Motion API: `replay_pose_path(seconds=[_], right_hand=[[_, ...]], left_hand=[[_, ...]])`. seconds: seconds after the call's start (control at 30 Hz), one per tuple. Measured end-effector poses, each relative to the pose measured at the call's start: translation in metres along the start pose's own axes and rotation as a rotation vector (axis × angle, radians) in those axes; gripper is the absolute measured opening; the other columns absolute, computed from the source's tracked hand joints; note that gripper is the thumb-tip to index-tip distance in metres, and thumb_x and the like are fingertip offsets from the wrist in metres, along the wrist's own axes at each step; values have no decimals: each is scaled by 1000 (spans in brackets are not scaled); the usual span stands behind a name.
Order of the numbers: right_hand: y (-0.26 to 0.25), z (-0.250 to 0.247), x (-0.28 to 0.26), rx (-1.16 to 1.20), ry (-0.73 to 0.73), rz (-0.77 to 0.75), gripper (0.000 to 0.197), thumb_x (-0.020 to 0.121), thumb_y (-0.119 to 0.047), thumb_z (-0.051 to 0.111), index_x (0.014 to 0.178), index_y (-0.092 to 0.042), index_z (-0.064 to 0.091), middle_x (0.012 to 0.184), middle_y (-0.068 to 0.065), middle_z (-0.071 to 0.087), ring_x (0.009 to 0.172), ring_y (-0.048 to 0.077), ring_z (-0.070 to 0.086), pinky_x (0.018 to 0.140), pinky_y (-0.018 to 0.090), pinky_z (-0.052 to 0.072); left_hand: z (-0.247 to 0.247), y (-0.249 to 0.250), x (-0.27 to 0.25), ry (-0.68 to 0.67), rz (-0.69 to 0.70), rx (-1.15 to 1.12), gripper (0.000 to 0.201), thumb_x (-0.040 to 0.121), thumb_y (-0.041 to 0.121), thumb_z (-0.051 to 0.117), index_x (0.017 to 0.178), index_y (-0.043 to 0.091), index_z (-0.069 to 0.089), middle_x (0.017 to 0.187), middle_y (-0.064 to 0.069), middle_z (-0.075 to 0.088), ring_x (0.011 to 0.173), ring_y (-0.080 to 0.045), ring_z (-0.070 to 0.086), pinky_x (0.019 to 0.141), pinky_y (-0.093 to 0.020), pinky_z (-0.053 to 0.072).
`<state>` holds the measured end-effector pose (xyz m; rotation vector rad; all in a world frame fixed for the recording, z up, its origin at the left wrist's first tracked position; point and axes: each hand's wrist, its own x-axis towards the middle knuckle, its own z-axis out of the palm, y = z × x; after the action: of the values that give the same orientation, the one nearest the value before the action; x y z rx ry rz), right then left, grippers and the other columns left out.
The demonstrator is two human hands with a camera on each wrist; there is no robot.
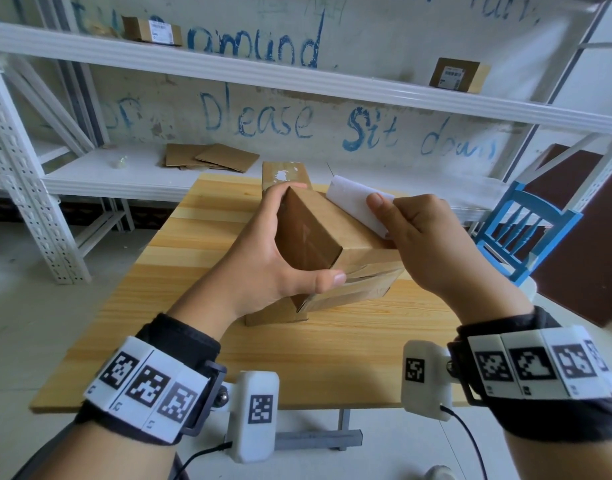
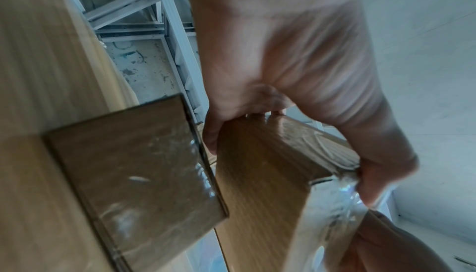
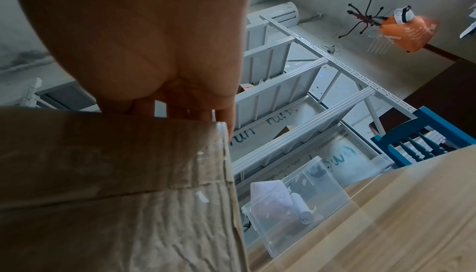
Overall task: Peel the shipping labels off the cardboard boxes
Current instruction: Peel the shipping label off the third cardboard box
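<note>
Holding the cardboard box (image 1: pixel 327 233) tilted above the table (image 1: pixel 200 271), I am gripping it with my left hand (image 1: pixel 263 258): the thumb is pressing the taped near side and the fingers are curling over the far top edge. My right hand (image 1: pixel 432 237) is pinching the white shipping label (image 1: pixel 356 199) between thumb and fingers and pulling it up from the right face of the box. Most of the label is standing free and curling; its lower part seems to be sticking to the cardboard, but my hand is hiding that place. I think the label could tear if I am pulling too fast or too steeply, leaving paper scraps like the white patch on the other box (image 1: pixel 285 174) behind. The box could also twist out of my left hand if the glue is resisting strongly.
</note>
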<state>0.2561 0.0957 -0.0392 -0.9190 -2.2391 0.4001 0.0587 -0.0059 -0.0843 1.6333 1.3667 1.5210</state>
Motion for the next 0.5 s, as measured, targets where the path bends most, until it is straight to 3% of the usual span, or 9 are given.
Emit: replay_pose_path(seconds=[0.13,0.5], right_hand=[[0,0,1,-10,12,2,61,106,-48,46,56,-12,41,53,-3,35,48,13,31,50,31,25],[5,-1,1,1,38,-4,62,106,-46,48,55,-12,47,53,-1,42,47,10,37,48,27,25]], left_hand=[[0,0,0,-3,0,-7,105,52,44,91,141,40,37,136,8,51,123,-5,54,99,-24,49],[0,2,-1,-12,-2,19,105,52,47,91,141,44,35,135,12,48,123,-4,52,98,-25,50]])
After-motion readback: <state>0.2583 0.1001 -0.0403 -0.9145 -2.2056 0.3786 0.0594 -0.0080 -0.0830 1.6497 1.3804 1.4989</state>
